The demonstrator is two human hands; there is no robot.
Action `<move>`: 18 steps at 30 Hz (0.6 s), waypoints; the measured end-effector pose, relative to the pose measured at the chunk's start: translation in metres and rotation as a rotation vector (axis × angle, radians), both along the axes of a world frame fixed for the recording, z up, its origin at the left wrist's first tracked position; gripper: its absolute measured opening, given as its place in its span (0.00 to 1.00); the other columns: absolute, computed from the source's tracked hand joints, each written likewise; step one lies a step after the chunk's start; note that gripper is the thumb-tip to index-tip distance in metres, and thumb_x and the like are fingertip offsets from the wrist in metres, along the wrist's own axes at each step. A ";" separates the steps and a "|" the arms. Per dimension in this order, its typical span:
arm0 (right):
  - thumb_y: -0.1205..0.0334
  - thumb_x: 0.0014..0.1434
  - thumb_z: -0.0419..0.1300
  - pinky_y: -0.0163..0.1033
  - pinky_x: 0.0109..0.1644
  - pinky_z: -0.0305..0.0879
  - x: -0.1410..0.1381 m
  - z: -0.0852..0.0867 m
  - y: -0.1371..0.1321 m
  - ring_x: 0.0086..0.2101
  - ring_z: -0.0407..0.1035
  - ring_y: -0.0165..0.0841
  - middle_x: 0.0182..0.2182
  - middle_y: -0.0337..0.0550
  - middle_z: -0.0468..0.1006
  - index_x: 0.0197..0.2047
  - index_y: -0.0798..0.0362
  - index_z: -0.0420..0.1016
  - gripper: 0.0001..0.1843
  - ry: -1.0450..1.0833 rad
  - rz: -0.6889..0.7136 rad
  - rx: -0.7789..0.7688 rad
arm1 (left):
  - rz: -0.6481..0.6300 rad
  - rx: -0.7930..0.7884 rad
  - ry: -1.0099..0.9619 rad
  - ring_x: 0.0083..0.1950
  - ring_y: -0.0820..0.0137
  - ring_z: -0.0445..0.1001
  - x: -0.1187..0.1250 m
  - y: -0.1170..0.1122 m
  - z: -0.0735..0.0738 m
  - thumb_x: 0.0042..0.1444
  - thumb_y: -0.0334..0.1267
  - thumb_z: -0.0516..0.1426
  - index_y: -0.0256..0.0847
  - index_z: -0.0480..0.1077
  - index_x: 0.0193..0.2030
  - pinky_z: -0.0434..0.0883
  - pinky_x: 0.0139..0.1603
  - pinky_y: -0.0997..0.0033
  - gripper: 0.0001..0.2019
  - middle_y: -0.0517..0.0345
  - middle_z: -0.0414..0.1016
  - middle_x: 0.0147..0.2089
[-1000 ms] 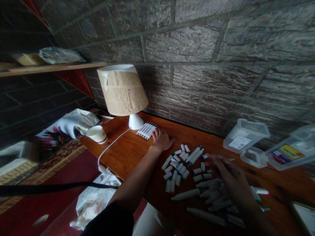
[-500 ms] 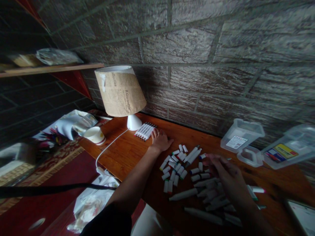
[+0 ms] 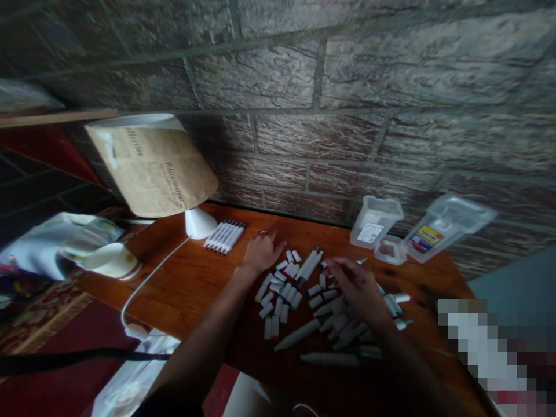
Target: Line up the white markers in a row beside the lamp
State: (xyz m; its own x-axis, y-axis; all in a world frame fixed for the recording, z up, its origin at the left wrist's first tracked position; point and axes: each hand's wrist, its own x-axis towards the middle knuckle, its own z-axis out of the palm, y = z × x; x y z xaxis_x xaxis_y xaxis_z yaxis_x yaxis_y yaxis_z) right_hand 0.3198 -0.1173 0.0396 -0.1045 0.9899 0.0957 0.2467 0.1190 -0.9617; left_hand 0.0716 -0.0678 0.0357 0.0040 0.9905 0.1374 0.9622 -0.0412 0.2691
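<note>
A brick wall (image 3: 304, 87) fills the back of the scene, and a reddish wooden desk (image 3: 195, 284) is pushed against it. At the desk's left end stands a table lamp (image 3: 152, 168) with a shade printed like newspaper on a small white base. Its white cord (image 3: 147, 278) trails forward over the desk edge. Further left, near the corner, sits a white cup (image 3: 108, 260).

Against the wall on the right are two clear plastic boxes. One (image 3: 377, 219) stands upright and the other (image 3: 447, 225) is tipped on its side, with a loose clear lid (image 3: 390, 250) between them.

The person's left hand (image 3: 260, 252) lies palm down on the desk, fingers spread and holding nothing. It rests between a neat row of markers (image 3: 225, 236) by the lamp base and the loose pieces further right. The right hand (image 3: 356, 286) is hunched over a heap of grey-white markers (image 3: 330, 327) near the middle of the desk, fingers curled down into it. I cannot tell whether they have closed on one — it is too dim and blurred there.

Between the two hands lies a scatter of short marker caps (image 3: 282, 295), white with coloured ends. Most lie side by side in loose rows, and some touch the heap.
</note>
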 end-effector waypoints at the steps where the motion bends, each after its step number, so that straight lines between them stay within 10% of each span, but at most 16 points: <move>1: 0.42 0.60 0.60 0.39 0.35 0.71 0.000 -0.001 0.000 0.30 0.75 0.36 0.32 0.45 0.84 0.41 0.52 0.81 0.21 -0.051 -0.003 0.055 | -0.075 0.014 -0.060 0.60 0.59 0.74 0.003 0.000 0.001 0.67 0.48 0.51 0.39 0.73 0.57 0.66 0.63 0.63 0.20 0.46 0.78 0.57; 7: 0.52 0.65 0.57 0.38 0.40 0.70 -0.002 -0.001 -0.003 0.33 0.78 0.36 0.35 0.41 0.85 0.42 0.46 0.81 0.13 -0.260 0.014 0.199 | -0.425 -0.007 -0.258 0.46 0.66 0.77 0.029 -0.011 0.005 0.65 0.46 0.54 0.44 0.78 0.42 0.69 0.54 0.70 0.13 0.55 0.81 0.41; 18: 0.54 0.64 0.57 0.37 0.38 0.69 -0.001 0.001 -0.001 0.31 0.76 0.35 0.32 0.40 0.84 0.40 0.47 0.80 0.12 -0.250 0.001 0.215 | -0.417 -0.066 -0.204 0.47 0.62 0.77 0.051 -0.017 0.000 0.64 0.42 0.54 0.42 0.79 0.44 0.69 0.53 0.66 0.14 0.51 0.81 0.43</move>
